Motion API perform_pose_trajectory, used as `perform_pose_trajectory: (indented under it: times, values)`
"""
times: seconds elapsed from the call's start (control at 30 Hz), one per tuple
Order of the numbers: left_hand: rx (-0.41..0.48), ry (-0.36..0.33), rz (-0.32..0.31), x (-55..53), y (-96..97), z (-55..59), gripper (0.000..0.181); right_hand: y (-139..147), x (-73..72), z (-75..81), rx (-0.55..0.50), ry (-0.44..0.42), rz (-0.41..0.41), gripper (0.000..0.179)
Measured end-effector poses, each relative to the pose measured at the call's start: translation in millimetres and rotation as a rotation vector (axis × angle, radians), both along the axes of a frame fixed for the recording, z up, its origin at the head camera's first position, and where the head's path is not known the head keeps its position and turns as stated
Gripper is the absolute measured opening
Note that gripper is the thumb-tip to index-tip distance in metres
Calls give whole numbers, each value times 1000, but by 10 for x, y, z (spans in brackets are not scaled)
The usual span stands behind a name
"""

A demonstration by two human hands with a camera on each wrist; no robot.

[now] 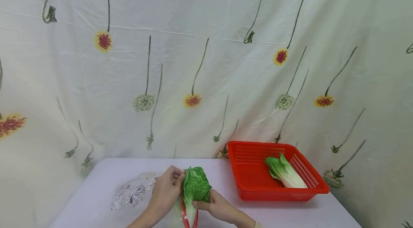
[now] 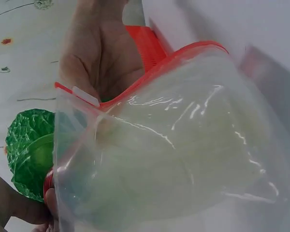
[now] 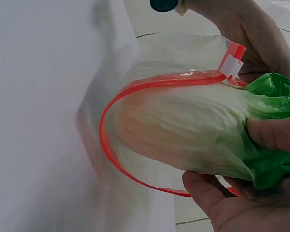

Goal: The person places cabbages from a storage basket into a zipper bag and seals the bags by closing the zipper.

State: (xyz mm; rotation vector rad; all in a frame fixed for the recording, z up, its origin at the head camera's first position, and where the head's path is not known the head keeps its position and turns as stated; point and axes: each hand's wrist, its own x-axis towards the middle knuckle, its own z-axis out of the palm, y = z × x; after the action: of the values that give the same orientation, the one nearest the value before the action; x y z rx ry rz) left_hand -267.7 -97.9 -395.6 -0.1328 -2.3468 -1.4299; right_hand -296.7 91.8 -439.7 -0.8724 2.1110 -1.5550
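Note:
A napa cabbage (image 1: 196, 185) with crinkled green leaves and a pale stem is partly inside a clear slider bag (image 2: 183, 159). My left hand (image 1: 165, 192) pinches the bag's red-edged mouth beside the leaves. On the other side, my right hand (image 1: 222, 207) grips the cabbage around its leafy part, thumb on one face and fingers beneath. From the right wrist view, the pale stem end points into the open mouth, which the red zip strip (image 3: 104, 130) rings. A white slider (image 3: 230, 66) sits at one end of that strip, close to the left hand.
To the right on the white table (image 1: 106, 174) stands a red plastic basket (image 1: 267, 195). Another cabbage (image 1: 287, 172) lies in it. Behind the table hangs a flowered curtain (image 1: 180, 13). Cartoon line drawings (image 1: 129, 195) show on the left of the table.

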Motion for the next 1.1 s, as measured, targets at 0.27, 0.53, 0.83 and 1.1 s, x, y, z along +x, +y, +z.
perform_pose_trajectory:
  times: [0.27, 0.53, 0.83, 1.1]
  values:
    - [-44, 20, 48, -2, -12, 50, 5, 41, 52, 26, -33, 86, 140, 50]
    - [-7, 30, -77, 111, 26, 99, 5, -11, 35, 55, 172, 115, 75, 54]
    - [-71, 45, -168, 223, 129, 125, 5, -119, 111, 176, 262, 158, -138, 49]
    - [-31, 10, -209, 294, 243, 37, 4, -180, 99, 114, 235, 199, -297, 27]
